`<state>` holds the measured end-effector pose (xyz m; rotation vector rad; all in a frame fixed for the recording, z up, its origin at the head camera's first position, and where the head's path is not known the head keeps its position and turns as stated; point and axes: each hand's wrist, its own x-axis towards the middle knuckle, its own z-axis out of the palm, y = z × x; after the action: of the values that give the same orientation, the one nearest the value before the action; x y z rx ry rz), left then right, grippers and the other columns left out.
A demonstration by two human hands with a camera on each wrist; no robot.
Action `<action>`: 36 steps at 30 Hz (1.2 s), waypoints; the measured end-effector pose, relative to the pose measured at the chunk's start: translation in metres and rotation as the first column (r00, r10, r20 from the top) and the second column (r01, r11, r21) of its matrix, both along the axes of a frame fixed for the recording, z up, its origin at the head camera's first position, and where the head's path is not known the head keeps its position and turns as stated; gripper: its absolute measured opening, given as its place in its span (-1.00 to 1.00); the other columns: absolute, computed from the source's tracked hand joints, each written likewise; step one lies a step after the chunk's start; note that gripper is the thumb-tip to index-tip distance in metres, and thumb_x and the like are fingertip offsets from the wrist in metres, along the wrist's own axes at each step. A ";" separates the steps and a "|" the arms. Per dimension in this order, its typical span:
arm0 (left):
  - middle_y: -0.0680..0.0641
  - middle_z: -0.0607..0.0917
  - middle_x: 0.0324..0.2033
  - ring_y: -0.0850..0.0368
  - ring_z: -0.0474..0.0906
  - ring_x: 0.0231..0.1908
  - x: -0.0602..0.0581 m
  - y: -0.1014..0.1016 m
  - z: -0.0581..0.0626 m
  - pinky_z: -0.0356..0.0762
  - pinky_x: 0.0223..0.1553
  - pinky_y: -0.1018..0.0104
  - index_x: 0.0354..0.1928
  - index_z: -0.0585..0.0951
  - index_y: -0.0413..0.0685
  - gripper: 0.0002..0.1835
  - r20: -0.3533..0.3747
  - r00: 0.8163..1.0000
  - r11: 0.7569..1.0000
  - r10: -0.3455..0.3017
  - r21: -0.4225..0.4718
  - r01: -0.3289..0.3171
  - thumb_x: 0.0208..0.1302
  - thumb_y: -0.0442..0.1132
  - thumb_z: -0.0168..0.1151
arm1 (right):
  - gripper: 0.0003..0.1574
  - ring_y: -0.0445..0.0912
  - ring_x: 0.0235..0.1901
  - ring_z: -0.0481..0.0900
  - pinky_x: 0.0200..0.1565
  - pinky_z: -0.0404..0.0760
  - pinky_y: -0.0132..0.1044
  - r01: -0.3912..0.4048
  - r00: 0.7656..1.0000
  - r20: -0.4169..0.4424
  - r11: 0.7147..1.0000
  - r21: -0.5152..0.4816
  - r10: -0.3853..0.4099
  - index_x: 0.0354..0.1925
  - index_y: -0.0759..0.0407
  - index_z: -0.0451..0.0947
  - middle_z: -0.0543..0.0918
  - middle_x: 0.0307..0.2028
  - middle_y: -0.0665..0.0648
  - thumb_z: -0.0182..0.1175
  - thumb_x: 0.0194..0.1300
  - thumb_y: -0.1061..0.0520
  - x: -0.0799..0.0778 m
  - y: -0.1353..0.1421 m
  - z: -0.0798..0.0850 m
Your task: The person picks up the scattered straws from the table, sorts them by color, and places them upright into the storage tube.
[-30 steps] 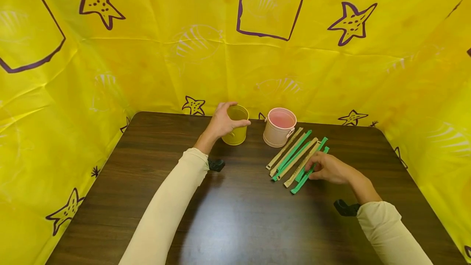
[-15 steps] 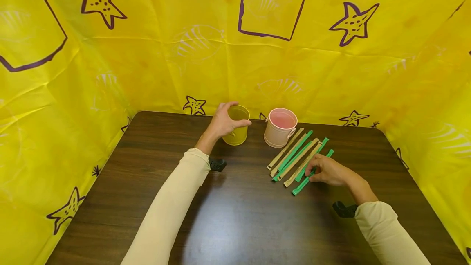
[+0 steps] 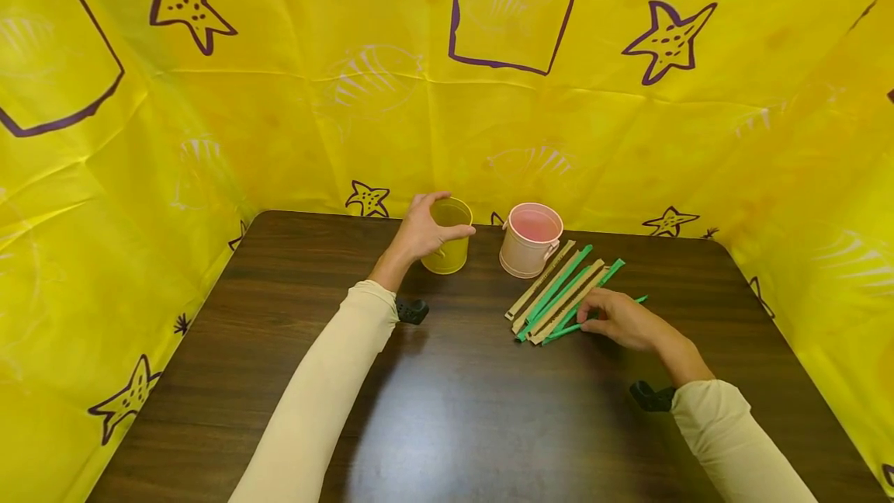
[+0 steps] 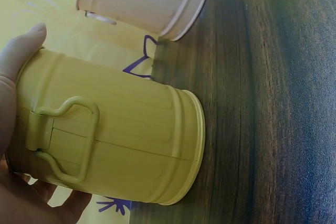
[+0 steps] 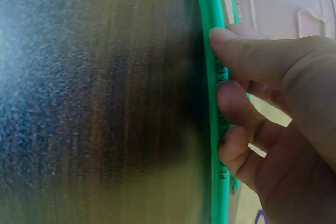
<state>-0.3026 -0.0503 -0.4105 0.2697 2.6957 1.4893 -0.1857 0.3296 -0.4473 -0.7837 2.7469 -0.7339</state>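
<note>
At the back of the table, my left hand (image 3: 426,231) grips the yellow bucket (image 4: 121,124), thumb and fingers spread round its rim. The bucket stands upright, its small handle folded against its side. My right hand (image 3: 625,319) pinches a green wrapped straw (image 5: 219,156) at the near side of a row of similar straws; its thumb and fingertips lie along the wrapper, which bears dark lettering. Several tan wrapped straws (image 3: 538,284) and green wrapped straws (image 3: 559,297) lie slanted beside it, partly overlapping. Part of the held straw is hidden behind the hand.
A pink bucket (image 3: 527,254) stands upright between the yellow one and the straws, close to the back edge. The dark wooden table (image 3: 433,410) is enclosed by a yellow cloth (image 3: 377,130) printed with starfish and fish.
The right hand has drawn the near green straw up against the row, turning it a little, and the near straws now lie closer together. The left hand stays on the yellow bucket.
</note>
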 end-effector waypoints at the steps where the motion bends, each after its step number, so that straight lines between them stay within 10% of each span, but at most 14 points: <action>1: -0.13 0.32 0.37 -0.15 0.37 0.33 0.000 0.000 0.000 0.40 0.37 -0.07 0.47 0.37 0.12 -0.02 -0.001 1.000 1.000 0.000 0.001 0.000 0.02 0.23 0.57 | -0.88 -0.27 -0.24 0.48 -0.21 0.51 -0.35 0.003 1.000 0.008 1.000 -0.001 -0.003 -0.25 0.00 0.62 0.63 -0.22 -0.05 0.37 0.31 0.20 0.000 0.000 0.000; 10: -0.14 0.31 0.38 -0.16 0.36 0.34 0.001 0.000 0.001 0.38 0.38 -0.08 0.48 0.37 0.11 -0.02 0.000 1.000 1.000 -0.001 0.011 0.001 0.03 0.20 0.57 | -0.82 -0.20 -0.12 0.58 -0.10 0.59 -0.34 -0.015 1.000 -0.009 1.000 0.000 0.015 -0.08 0.03 0.73 0.67 -0.14 -0.03 0.32 0.37 0.20 0.001 -0.001 0.005; 27: -0.17 0.31 0.38 -0.18 0.37 0.30 0.002 -0.003 0.002 0.44 0.33 -0.08 0.48 0.37 0.08 -0.01 -0.004 1.000 1.000 0.000 0.027 0.000 0.03 0.19 0.58 | -0.87 -0.12 -0.41 0.48 -0.36 0.50 -0.35 0.119 0.977 -0.156 0.976 -0.182 -0.148 -0.03 0.01 0.58 0.59 -0.28 -0.03 0.23 0.48 0.11 -0.011 -0.021 0.066; 36: -0.17 0.31 0.39 -0.18 0.34 0.36 0.001 -0.001 0.001 0.36 0.40 -0.10 0.48 0.37 0.09 0.00 0.000 1.000 0.999 -0.001 0.035 0.001 0.00 0.19 0.60 | -0.79 -0.14 -0.48 0.47 -0.42 0.47 -0.33 0.205 0.964 -0.102 0.930 -0.305 -0.246 -0.09 0.18 0.47 0.54 -0.43 0.06 0.22 0.49 0.07 -0.017 -0.039 0.103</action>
<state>-0.3014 -0.0513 -0.4099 0.2731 2.6709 1.5380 -0.2023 0.2908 -0.3446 -0.5913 2.9262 -1.1974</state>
